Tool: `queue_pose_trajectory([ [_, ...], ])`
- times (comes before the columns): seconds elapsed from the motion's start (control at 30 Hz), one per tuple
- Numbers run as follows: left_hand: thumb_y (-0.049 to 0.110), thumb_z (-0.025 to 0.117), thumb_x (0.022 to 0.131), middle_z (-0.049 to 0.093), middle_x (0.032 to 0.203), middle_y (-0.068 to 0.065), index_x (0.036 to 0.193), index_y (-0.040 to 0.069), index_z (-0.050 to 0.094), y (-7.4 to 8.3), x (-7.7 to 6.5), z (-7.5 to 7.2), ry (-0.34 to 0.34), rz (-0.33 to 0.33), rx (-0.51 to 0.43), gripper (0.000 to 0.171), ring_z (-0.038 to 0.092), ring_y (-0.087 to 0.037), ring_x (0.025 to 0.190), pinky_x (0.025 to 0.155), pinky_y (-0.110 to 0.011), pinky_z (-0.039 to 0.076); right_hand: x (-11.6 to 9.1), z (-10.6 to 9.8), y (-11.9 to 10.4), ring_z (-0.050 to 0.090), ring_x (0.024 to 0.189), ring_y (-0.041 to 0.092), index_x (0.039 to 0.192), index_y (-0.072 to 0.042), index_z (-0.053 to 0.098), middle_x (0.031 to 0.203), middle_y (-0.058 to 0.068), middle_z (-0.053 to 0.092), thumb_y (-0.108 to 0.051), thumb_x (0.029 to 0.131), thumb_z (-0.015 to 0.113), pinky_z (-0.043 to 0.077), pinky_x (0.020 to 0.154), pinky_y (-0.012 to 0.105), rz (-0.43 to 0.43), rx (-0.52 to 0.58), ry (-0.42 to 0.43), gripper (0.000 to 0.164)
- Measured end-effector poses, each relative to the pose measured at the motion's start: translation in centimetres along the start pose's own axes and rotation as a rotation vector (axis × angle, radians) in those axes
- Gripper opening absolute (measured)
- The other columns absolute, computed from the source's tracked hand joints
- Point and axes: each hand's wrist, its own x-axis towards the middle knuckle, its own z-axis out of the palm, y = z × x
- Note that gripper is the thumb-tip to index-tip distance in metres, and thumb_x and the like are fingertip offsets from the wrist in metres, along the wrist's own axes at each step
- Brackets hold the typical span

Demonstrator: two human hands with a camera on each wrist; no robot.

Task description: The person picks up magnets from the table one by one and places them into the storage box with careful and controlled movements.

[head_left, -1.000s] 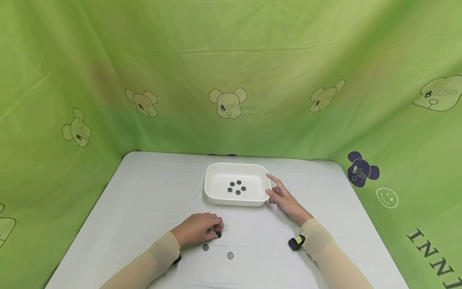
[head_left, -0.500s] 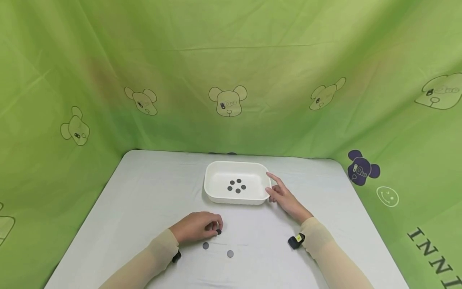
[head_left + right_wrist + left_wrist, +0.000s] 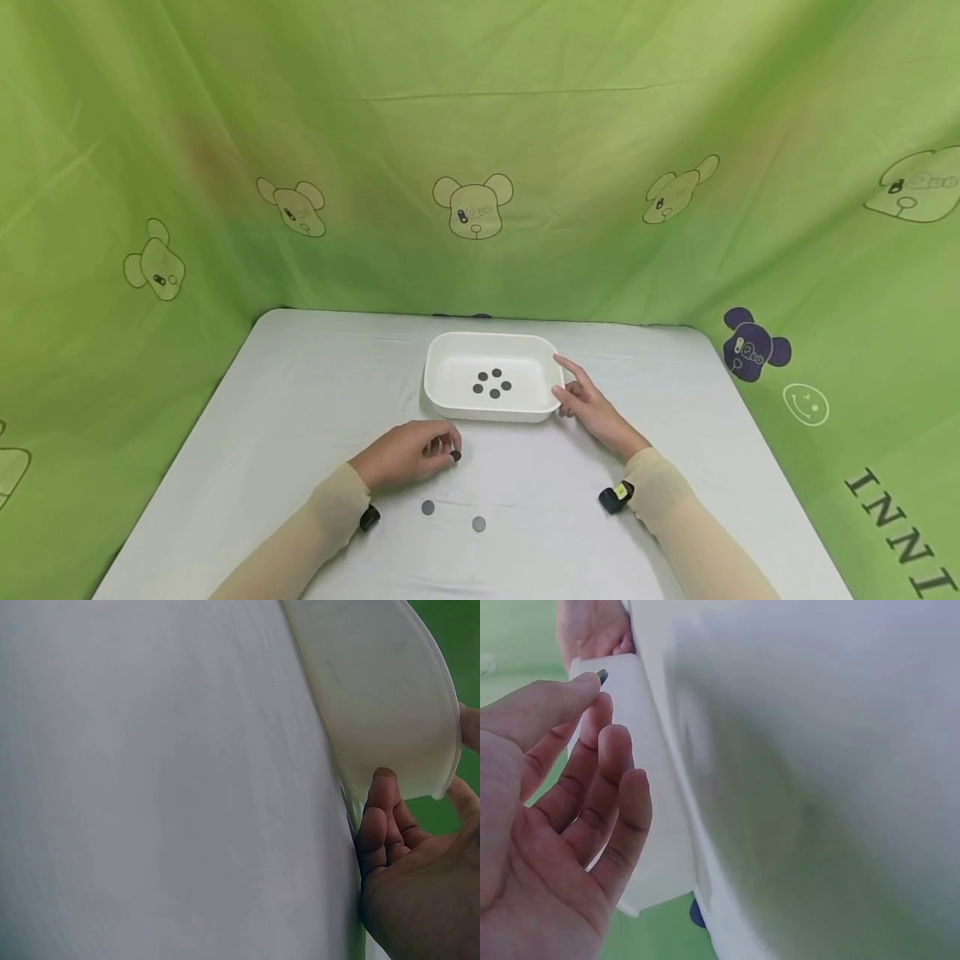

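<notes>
My left hand pinches a small dark round disc between thumb and fingertips, a little in front of the white rectangular tray. In the left wrist view only the edge of this disc shows past the thumb. My right hand holds the tray's right end, with thumb and index finger at the rim. In the right wrist view its other fingers are bent against the outer wall. Several similar discs lie inside the tray. On the table are a dark grey disc and a lighter grey one.
A white cloth covers the table. Green curtains with bear faces hang behind it and along both sides. Each wrist wears a small black camera, such as the right wrist camera.
My left hand has picked the dark disc up from the table and moved it away from me, towards the tray. The right hand and the tray have stayed in place.
</notes>
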Motion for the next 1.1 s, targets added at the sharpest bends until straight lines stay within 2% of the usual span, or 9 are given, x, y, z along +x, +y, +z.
queue_pose_trajectory([
  [0.23,0.011,0.075,0.102,0.068,0.095,0.018,0.11,0.025,0.07,0.2,1.0,-1.2,0.054,0.035,-0.037,0.017,0.062,-0.003,0.087,0.08,-0.024,0.056,0.2,-0.1,0.3,0.062,0.095,0.027,0.174,-0.029,0.016,0.105,0.012,0.063,-0.031,0.113,0.058,0.049,0.089,0.038,-0.001,-0.001,0.004,0.074],
  [0.53,0.013,0.074,0.103,0.068,0.096,0.016,0.114,0.023,0.071,-0.3,1.8,-3.2,0.137,0.056,-0.061,0.015,0.062,-0.005,0.087,0.082,-0.027,0.055,0.0,0.0,-0.1,0.062,0.097,0.028,0.173,-0.034,0.017,0.105,0.009,0.063,-0.036,0.113,0.058,0.048,0.089,0.038,0.029,0.0,0.011,0.073],
  [0.77,0.013,0.075,0.103,0.072,0.1,0.01,0.117,0.017,0.071,-0.4,2.7,-4.5,0.184,0.091,-0.078,0.014,0.062,-0.007,0.087,0.081,-0.029,0.057,-0.1,-0.1,-0.1,0.061,0.098,0.03,0.173,-0.035,0.017,0.106,0.01,0.063,-0.036,0.113,0.057,0.048,0.09,0.039,0.047,0.005,0.018,0.072],
  [1.1,0.013,0.075,0.103,0.074,0.106,0.009,0.116,0.016,0.071,-0.6,4.1,-4.7,0.216,0.062,-0.119,0.015,0.062,-0.009,0.088,0.082,-0.028,0.056,-0.2,0.0,-0.4,0.061,0.097,0.027,0.173,-0.037,0.017,0.105,0.01,0.062,-0.037,0.112,0.059,0.047,0.09,0.038,0.046,0.009,0.012,0.074],
])
